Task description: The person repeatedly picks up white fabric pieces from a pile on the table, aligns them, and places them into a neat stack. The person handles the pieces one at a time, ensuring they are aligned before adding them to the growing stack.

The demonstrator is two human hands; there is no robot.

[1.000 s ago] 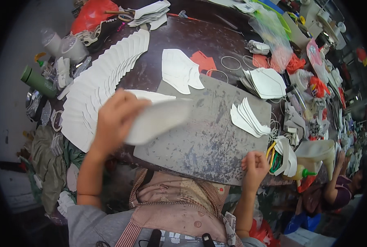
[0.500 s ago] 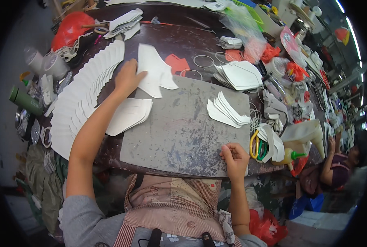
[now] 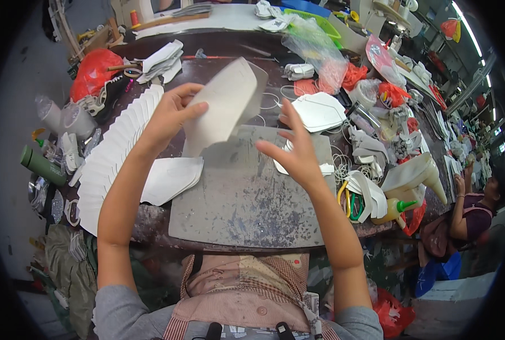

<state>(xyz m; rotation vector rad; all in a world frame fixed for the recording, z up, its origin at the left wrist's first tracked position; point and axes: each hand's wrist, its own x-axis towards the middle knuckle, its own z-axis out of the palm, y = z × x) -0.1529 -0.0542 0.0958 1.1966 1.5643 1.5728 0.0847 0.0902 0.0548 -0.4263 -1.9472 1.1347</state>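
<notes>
My left hand [image 3: 168,116] is closed on white cut panels [image 3: 223,101], thumb on the near face, and holds them up over the far edge of the grey board [image 3: 247,198]. At least two panels overlap there, slightly blurred. To their right my right hand [image 3: 295,146] hangs in the air with fingers spread and holds nothing. Behind it, small white curved pieces [image 3: 326,169] lie on the board, partly hidden. A long fanned row of white panels [image 3: 108,164] runs along the left, and a short stack of them [image 3: 174,177] overlaps the board's left edge.
White pieces [image 3: 321,110] are stacked beyond the board at right. Yellow- and green-handled scissors [image 3: 349,204] and a green-tipped glue bottle [image 3: 393,209] sit at its right. A green bottle [image 3: 42,164] and a red bag [image 3: 97,71] stand left. A co-worker [image 3: 470,215] is at far right.
My left hand has lifted the white panels off the table and tilted them up. My right hand has risen from the board's near right corner toward them, and its fingers have opened.
</notes>
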